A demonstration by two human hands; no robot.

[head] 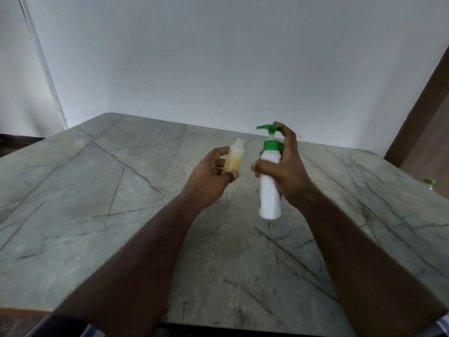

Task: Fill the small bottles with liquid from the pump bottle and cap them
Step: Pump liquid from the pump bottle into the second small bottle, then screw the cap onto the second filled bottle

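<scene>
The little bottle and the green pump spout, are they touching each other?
Apart. The head view shows bare table between the little bottle in the left hand and the green pump spout.

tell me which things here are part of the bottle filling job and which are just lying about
In the job:
- small bottle, uncapped, part full of yellowish liquid, gripped by the left hand
- pump bottle, white with a green pump, held off the table by the right hand, a finger on the pump head

Lying about:
- small green-topped item at the table's right edge, too cut off to identify
</scene>
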